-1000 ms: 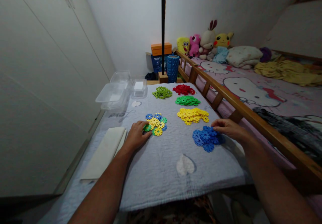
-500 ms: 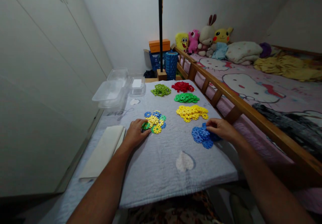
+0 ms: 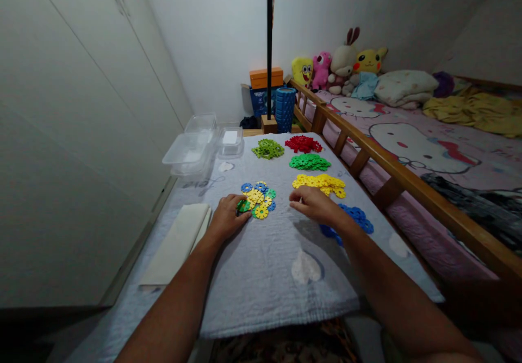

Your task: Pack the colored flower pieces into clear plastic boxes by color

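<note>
My left hand [image 3: 229, 217] rests on the cloth at the near left edge of a mixed pile of flower-shaped plastic discs [image 3: 255, 196], yellow, blue and green. Its thumb and forefinger are apart, around a green disc [image 3: 243, 206] at the pile's side. To the right of that pile, my right hand [image 3: 313, 204] hovers above the cloth, fingers curled and a small gap between thumb and forefinger; no disc shows in it. Behind it spreads a pile of yellow discs [image 3: 320, 182]. My right wrist and forearm partly cover a pile of blue discs [image 3: 355, 217].
Farther back lie piles of green discs [image 3: 310, 162], red discs [image 3: 304, 144] and light green discs [image 3: 268, 149]. Clear plastic boxes [image 3: 190, 148] and a folded cream cloth [image 3: 179, 243] are at left. A wooden bed rail [image 3: 379, 159] borders the table's right side.
My right hand has moved left from the blue pile toward the mixed pile. My left hand keeps its place at the mixed pile. The view has shifted slightly.
</note>
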`<state>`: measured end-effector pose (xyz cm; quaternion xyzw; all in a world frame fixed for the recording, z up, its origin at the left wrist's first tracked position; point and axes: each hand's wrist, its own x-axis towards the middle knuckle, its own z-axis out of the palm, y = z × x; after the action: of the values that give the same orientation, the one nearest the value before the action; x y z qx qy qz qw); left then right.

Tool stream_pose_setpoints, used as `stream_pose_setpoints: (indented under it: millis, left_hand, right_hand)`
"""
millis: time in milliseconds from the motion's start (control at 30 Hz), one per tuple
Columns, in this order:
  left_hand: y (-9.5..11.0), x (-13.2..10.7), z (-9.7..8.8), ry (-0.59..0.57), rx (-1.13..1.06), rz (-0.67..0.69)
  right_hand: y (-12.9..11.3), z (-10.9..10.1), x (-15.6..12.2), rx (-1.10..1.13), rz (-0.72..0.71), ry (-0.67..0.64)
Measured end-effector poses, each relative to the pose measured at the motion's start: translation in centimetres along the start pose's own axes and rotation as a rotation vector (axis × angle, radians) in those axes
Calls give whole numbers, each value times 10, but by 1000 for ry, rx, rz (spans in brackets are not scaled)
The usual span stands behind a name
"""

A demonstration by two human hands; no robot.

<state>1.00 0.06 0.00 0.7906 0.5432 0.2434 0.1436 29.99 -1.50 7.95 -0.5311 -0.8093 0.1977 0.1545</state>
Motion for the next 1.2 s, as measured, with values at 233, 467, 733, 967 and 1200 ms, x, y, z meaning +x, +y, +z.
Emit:
stream_pose_setpoints:
  millis: [233, 467, 733, 967, 1200]
  left_hand:
    - [-1, -1, 4, 24, -42, 2]
    - [2, -2, 3, 29, -58, -12]
    - [5, -2, 5, 27, -11, -12]
    - [4, -1, 5, 2, 18, -7]
    - [6, -1, 2, -16, 18, 2]
  right_hand:
    - [-39, 57, 70, -154, -63, -41]
    - [-36, 76, 95, -197, -39, -62]
    - [-12, 48, 88, 15, 1, 88]
    - [97, -28, 59, 254, 295, 360]
    - [146, -39, 33, 249, 489, 412]
